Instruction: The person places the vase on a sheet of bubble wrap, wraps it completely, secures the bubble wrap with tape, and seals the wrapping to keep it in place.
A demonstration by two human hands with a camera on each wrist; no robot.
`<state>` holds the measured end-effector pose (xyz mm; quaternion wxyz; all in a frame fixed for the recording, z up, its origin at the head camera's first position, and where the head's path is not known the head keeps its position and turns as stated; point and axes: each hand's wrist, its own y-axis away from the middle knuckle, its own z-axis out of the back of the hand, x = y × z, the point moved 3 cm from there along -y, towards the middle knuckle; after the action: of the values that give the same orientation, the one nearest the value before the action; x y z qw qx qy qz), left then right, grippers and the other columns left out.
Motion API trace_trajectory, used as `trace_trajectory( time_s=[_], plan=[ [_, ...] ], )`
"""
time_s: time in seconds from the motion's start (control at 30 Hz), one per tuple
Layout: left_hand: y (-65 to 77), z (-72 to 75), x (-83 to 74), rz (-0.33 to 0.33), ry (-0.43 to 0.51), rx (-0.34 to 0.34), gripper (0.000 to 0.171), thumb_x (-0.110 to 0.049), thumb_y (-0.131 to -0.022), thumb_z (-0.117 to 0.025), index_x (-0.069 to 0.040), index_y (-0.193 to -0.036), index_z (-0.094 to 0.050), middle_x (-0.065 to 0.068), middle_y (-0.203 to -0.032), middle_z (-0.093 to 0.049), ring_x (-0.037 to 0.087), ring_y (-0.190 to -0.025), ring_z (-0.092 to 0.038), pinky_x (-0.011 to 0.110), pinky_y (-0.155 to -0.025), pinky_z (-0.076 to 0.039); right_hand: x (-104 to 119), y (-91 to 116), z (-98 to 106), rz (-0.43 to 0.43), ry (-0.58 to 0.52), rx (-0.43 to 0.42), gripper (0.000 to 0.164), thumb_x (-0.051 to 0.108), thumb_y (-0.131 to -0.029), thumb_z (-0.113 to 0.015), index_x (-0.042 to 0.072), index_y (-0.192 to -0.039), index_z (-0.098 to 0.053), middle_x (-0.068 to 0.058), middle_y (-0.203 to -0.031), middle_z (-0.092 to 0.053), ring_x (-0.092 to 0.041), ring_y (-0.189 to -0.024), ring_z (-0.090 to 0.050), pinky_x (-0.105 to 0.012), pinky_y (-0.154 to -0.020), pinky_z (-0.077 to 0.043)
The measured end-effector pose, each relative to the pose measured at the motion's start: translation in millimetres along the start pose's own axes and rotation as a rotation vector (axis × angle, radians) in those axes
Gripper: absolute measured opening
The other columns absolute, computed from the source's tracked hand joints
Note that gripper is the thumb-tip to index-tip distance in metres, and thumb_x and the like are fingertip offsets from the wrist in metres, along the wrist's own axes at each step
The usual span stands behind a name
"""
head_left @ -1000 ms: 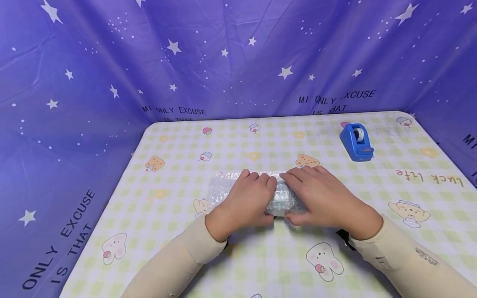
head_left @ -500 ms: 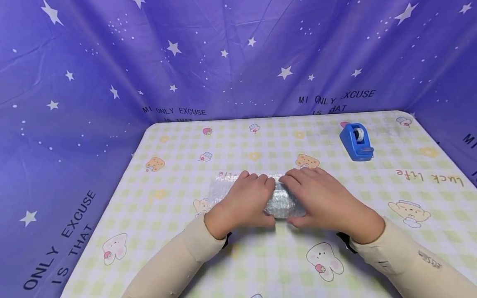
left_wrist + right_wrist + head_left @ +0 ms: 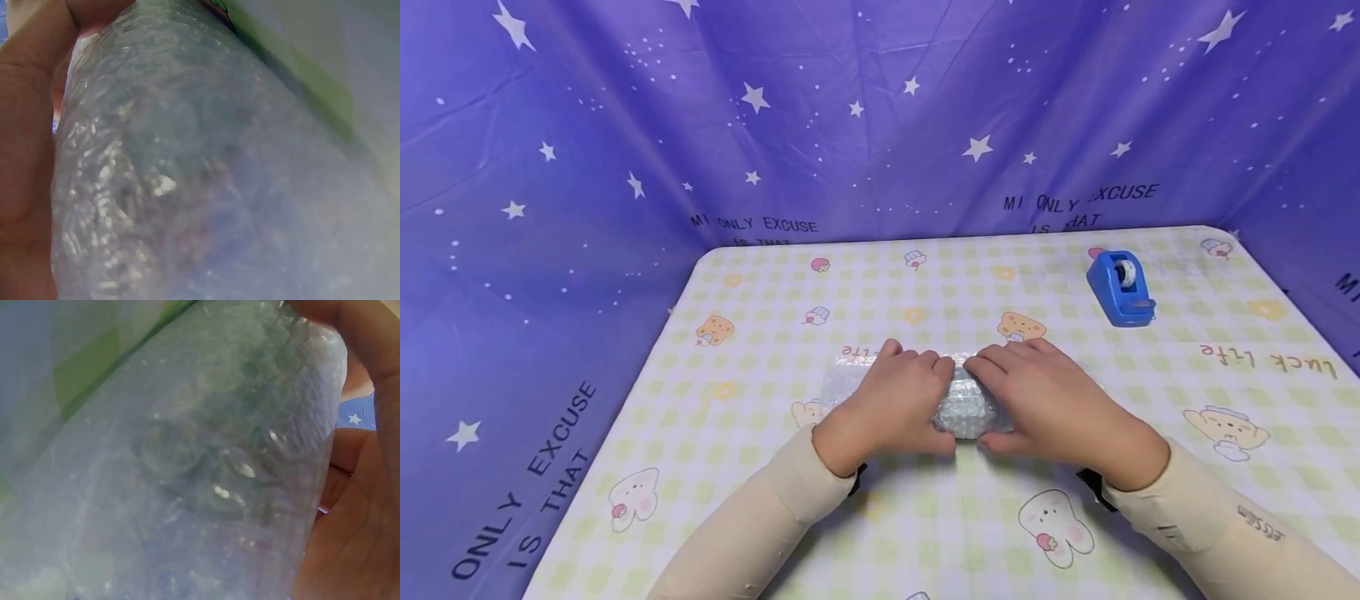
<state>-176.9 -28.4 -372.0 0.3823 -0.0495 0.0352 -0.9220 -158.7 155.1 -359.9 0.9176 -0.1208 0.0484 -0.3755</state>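
A roll of clear bubble wrap (image 3: 966, 407) lies crosswise on the table, with something darker and bluish inside that I cannot make out. My left hand (image 3: 901, 404) grips its left part, fingers over the far side and thumb at the near side. My right hand (image 3: 1045, 404) grips the right part in the same way, a small gap from the left. A flat, see-through end of the wrap sticks out left of the left hand. Close up in the left wrist view, the bubble wrap (image 3: 169, 169) is rounded; the right wrist view shows the bubble wrap (image 3: 206, 462) against the palm.
A blue tape dispenser (image 3: 1122, 290) with a roll of tape stands at the back right of the table. The checked tablecloth (image 3: 760, 433) carries cartoon prints. Purple star-patterned curtains (image 3: 850, 142) hang close behind the table and at both sides.
The bubble wrap has rolled slightly between my hands: its far edge has drawn nearer, uncovering printed letters on the cloth, and a dark spot at its near side is gone from sight. Both hands keep their grip.
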Motion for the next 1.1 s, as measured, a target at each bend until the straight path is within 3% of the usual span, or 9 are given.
trace_trajectory(
  time_s=[0.37,0.53,0.73,0.83,1.1],
  plan=[
    [1.5,0.9,0.9,0.004,-0.007,-0.018,0.061,-0.062,-0.066,-0.074,-0.017,-0.105,-0.060,-0.008,-0.090,-0.061,0.014,-0.074,-0.060,0.038,-0.076,-0.037,-2.1,-0.6,-2.4,0.022,-0.016,-0.016,0.083,0.056,-0.066,-0.087,0.006,-0.128,-0.064,-0.006,-0.117,-0.069,-0.029,-0.108,-0.066,-0.052,-0.102,-0.045],
    [3.6,3.3,1.1,0.007,-0.038,-0.010,0.066,-0.064,-0.069,-0.073,-0.016,-0.112,-0.060,-0.006,-0.097,-0.065,0.017,-0.083,-0.064,0.039,-0.082,-0.040,-3.1,-1.4,-4.5,0.037,-0.015,-0.035,0.081,0.056,-0.067,-0.086,0.005,-0.127,-0.065,-0.006,-0.115,-0.069,-0.029,-0.106,-0.067,-0.052,-0.102,-0.045],
    [7.7,10.8,-6.3,0.026,-0.170,-0.024,0.093,-0.072,-0.068,-0.073,-0.009,-0.134,-0.058,0.001,-0.120,-0.067,0.023,-0.107,-0.065,0.043,-0.093,-0.043,-5.1,-1.9,-6.2,0.050,-0.011,-0.060,0.082,0.057,-0.067,-0.083,0.005,-0.127,-0.065,-0.007,-0.115,-0.069,-0.029,-0.104,-0.067,-0.052,-0.102,-0.045],
    [10.3,15.4,-13.4,0.044,-0.262,-0.059,0.103,-0.075,-0.066,-0.075,-0.005,-0.140,-0.056,0.003,-0.123,-0.066,0.024,-0.110,-0.064,0.044,-0.095,-0.044,-6.1,-1.8,-7.2,0.053,-0.018,-0.074,0.082,0.057,-0.066,-0.083,0.004,-0.127,-0.066,-0.007,-0.115,-0.069,-0.029,-0.104,-0.067,-0.052,-0.103,-0.045],
    [11.6,17.1,-24.4,0.023,-0.333,-0.198,0.076,-0.057,-0.063,-0.083,-0.009,-0.119,-0.061,-0.002,-0.098,-0.062,0.019,-0.085,-0.061,0.036,-0.079,-0.043,-10.1,-0.7,-11.0,0.048,-0.034,-0.093,0.083,0.057,-0.065,-0.081,0.004,-0.128,-0.066,-0.006,-0.114,-0.069,-0.029,-0.105,-0.066,-0.052,-0.102,-0.044]
  ],
)
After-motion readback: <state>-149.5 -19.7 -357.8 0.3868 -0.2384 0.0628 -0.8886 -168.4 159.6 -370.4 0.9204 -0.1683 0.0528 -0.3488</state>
